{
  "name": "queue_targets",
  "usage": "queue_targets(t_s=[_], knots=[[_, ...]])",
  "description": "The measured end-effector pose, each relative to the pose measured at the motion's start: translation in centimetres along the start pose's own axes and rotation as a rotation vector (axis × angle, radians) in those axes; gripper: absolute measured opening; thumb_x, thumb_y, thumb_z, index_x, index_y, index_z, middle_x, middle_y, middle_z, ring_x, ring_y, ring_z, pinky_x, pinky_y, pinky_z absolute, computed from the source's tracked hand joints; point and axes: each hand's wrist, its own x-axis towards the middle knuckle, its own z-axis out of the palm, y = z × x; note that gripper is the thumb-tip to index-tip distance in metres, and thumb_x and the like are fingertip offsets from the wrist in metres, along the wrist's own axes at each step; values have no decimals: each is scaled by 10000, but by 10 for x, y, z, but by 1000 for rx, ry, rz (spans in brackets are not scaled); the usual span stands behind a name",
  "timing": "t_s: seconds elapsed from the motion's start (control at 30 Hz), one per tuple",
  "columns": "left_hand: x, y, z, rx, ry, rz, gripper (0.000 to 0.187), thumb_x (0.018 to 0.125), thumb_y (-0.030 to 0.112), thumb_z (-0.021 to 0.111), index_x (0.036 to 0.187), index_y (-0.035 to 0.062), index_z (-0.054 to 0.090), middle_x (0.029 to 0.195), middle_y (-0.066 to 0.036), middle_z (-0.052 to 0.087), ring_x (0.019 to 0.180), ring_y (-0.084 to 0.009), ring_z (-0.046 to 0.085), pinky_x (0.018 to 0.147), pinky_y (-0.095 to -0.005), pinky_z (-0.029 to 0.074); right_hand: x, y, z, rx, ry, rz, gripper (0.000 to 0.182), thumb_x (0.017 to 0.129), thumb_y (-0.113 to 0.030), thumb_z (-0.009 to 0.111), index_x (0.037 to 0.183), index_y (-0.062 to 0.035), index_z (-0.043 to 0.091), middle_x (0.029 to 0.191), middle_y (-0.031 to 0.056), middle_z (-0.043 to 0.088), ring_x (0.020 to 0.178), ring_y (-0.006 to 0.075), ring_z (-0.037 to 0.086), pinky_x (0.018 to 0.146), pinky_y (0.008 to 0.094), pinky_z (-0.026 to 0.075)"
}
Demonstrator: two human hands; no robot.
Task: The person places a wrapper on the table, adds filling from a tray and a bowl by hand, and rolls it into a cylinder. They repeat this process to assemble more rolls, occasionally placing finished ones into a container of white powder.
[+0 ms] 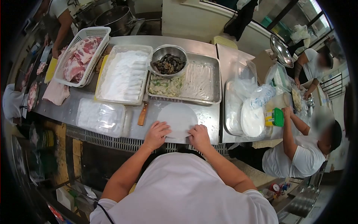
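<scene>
A round, translucent white sheet that looks like rice paper lies on the steel table in front of me. My left hand is at its near left edge, fingers bent and closed on the rim. At the near right edge, my right hand pinches the sheet between thumb and fingers. Just left of the sheet rests a wooden-handled tool, its far end hidden by the trays. Beyond, a steel tray contains a pale green chopped mixture. A perforated metal bowl of dark pieces rests over that tray's left part.
A white tub holds white rolls in rows. A lidded plastic box sits nearer me. Raw meat fills a white basket at far left. Plastic bags and a co-worker holding a green-lidded container are at right.
</scene>
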Motion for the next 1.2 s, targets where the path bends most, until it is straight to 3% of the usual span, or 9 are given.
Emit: queue_targets(t_s=[0.2, 0.3, 0.4, 0.5, 0.6, 0.8, 0.97, 1.07, 1.2], knots=[[2, 11, -3, 79, 85, -148, 261, 825, 175, 878, 1074, 118, 826, 1336, -91, 720, 1393, -352, 579, 1214, -574, 380, 8, -6, -5, 4, -49, 235, 133, 864, -166, 831, 964, -79, 811, 1016, 135, 680, 1034, 362, 626, 1007, 518, 463], [15, 16, 0, 95, 102, -320, 251, 838, 241, 894, 1059, 132, 845, 1367, -115, 680, 1360, -361, 559, 1197, -564, 370, 18, -9, -1, -58, -110, 406, 234, 882, -213, 840, 1071, -79, 805, 1052, 137, 679, 1052, 372, 624, 991, 531, 457], [27, 27, -3, 123, 134, -330, 226, 863, 247, 869, 1070, 158, 866, 1405, -137, 647, 1351, -366, 547, 1192, -564, 366, 23, -13, 1, -85, -13, 360, 338, 919, -250, 822, 1217, -98, 771, 1212, 148, 682, 1189, 375, 622, 1085, 559, 447], [27, 24, -4, 133, 102, -211, 220, 889, 230, 839, 1103, 197, 878, 1473, -146, 627, 1419, -381, 522, 1229, -595, 337, 20, -19, -5, -289, -40, -79, 497, 927, -300, 808, 1390, -144, 719, 1532, 192, 563, 1424, 430, 519, 1214, 654, 374], [19, 20, 4, 167, 42, -183, 227, 910, 207, 816, 1126, 221, 880, 1535, -154, 610, 1477, -401, 492, 1267, -621, 295, 6, -33, -8, -248, -188, -112, 522, 997, -386, 745, 1482, -202, 684, 1715, 192, 410, 1565, 488, 375, 1279, 725, 266], [18, 21, 5, 137, 38, -229, 242, 928, 212, 810, 1163, 193, 865, 1571, -156, 602, 1509, -410, 475, 1288, -637, 261, -31, 11, -33, -315, -182, 83, 572, 1047, -504, 668, 1553, -239, 639, 1759, 193, 353, 1587, 540, 307, 1250, 758, 276], [21, 25, 1, 126, 24, -266, 348, 928, 275, 819, 1249, 142, 823, 1580, -152, 592, 1515, -386, 477, 1297, -638, 252, -3, 26, -60, 92, 19, 190, 551, 972, -173, 766, 1475, 13, 638, 1628, 292, 510, 1434, 517, 533, 1204, 519, 465], [21, 21, 7, 149, 67, -260, 422, 916, 339, 832, 1283, 132, 807, 1596, -166, 578, 1529, -394, 464, 1307, -633, 241, 56, 42, -73, 155, 176, 104, 540, 983, -165, 742, 1475, 27, 630, 1564, 318, 568, 1425, 494, 559, 1212, 508, 457], [23, 25, 8, 192, 68, -307, 539, 894, 394, 843, 1345, 108, 769, 1618, -181, 557, 1553, -415, 438, 1312, -643, 229, 153, 78, -84, 215, 119, 122, 552, 986, -143, 716, 1494, 44, 609, 1504, 332, 615, 1417, 490, 575, 1213, 500, 455]])
